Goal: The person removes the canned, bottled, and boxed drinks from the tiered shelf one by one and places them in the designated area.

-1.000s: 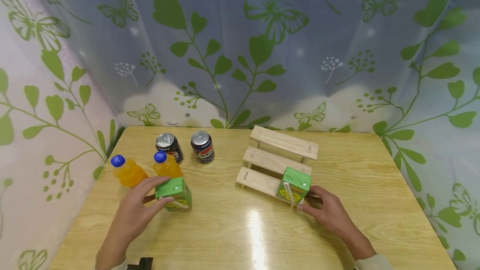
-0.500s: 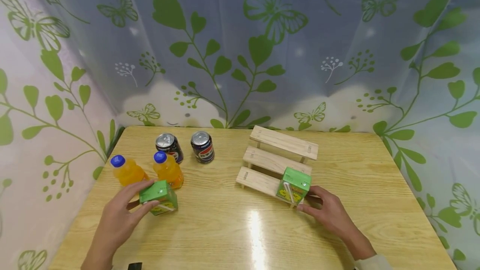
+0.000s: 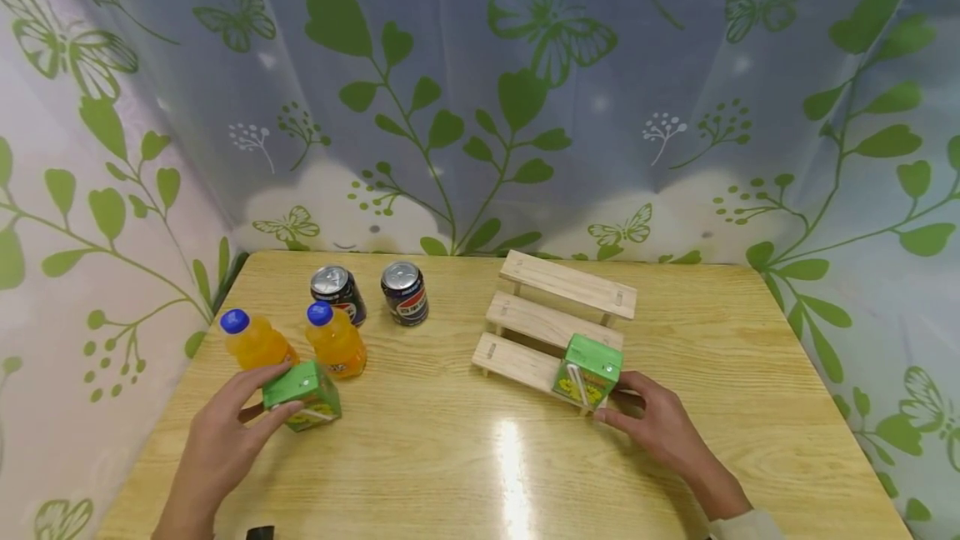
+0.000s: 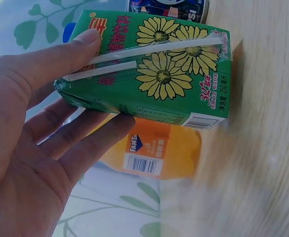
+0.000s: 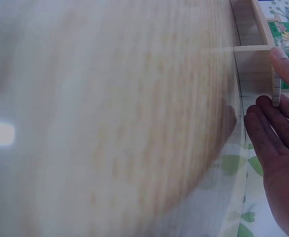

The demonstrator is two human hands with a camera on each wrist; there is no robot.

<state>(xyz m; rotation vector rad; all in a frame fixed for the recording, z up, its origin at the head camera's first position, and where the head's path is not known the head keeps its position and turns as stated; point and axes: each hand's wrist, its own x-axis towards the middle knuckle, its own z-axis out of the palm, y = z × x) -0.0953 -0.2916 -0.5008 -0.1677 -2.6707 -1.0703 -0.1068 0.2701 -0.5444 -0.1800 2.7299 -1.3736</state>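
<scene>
My left hand [image 3: 228,432] holds a green drink carton [image 4: 149,69] with yellow flowers and a white straw, thumb on its straw side and fingers behind. The carton's base is right at the tabletop, in front of two orange soda bottles [image 3: 337,344] with blue caps. A matching carton [image 3: 588,369] stands upright at the right end of the lowest step of a three-step wooden rack [image 3: 555,319]. At that same end, my right hand [image 3: 663,427] grips the step, with the thumb [image 5: 286,66] and fingers on either side of its edge.
Two dark soda cans [image 3: 405,294] stand behind the bottles, one partly hidden by a bottle. The wooden table [image 3: 435,473] meets a leaf-and-butterfly patterned curtain [image 3: 465,107] at the back and sides. No items stand on the rack's upper two steps.
My left hand has moved left with its carton, uncovering more of the right-hand orange bottle. The right hand, the rack and the carton on it have stayed in place.
</scene>
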